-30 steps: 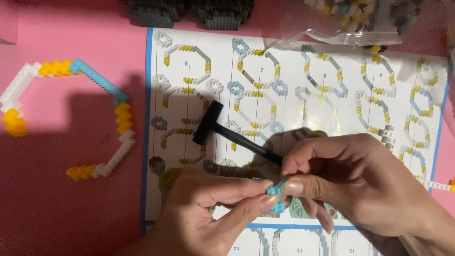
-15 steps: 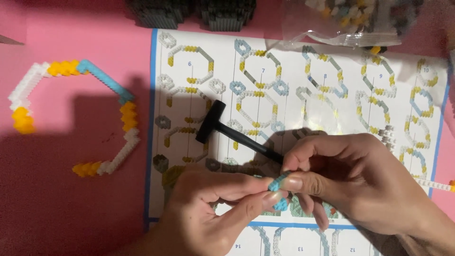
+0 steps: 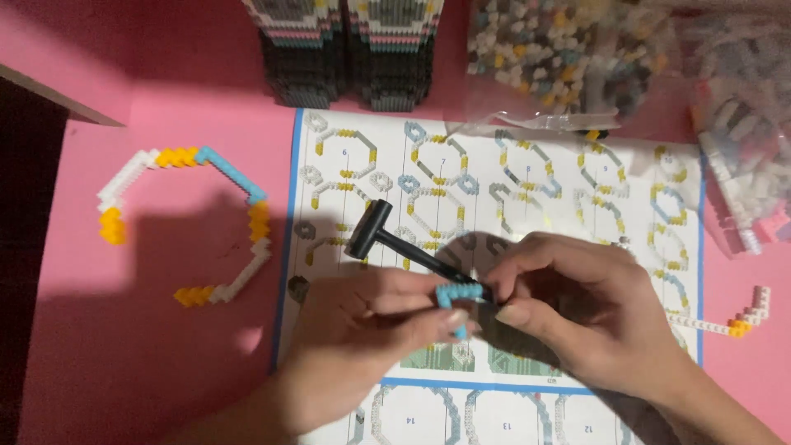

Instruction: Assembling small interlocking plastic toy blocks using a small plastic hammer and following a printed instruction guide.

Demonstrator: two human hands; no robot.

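Note:
My left hand [image 3: 362,330] and my right hand [image 3: 577,309] meet over a printed instruction sheet [image 3: 494,181], both pinching a small light-blue brick piece [image 3: 457,295] between the fingertips. A small black hammer [image 3: 379,231] lies on the sheet, its head at the upper left; its handle runs under my right hand, which may also be gripping it. To the left on the pink surface lies a curved chain [image 3: 198,214] of white, yellow and light-blue bricks, well apart from both hands.
Dark stacked brick builds [image 3: 346,49] stand at the back. Clear bags of loose small bricks [image 3: 560,58] lie at the back right. A short white and yellow strip [image 3: 733,317] lies at the right. A dark gap [image 3: 25,206] borders the left edge.
The view has shifted, so everything sits lower and further right in frame. My hands stay together on the light-blue piece, which now shows more clearly between the fingertips.

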